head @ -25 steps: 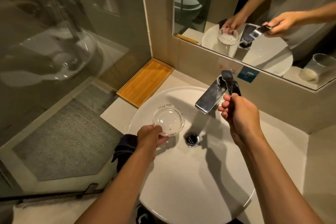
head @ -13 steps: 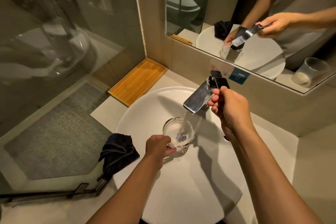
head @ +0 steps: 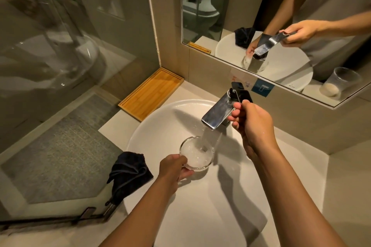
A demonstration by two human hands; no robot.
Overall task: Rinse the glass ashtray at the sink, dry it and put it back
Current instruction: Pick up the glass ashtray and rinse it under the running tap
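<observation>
My left fingers [head: 181, 159] pinched the glass ashtray [head: 196, 154] under running water; right fingers [head: 235, 113] gripped the faucet lever [head: 241, 93]; drying and returning remained.

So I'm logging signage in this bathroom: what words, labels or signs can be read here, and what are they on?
No text can be read.
Blue sticker on the wall below the mirror: a white tap-like pictogram, no legible words.
Pale sticker beside it: small orange and dark marks, too blurred to read.
Tap, ashtray, tray: no markings visible.
</observation>
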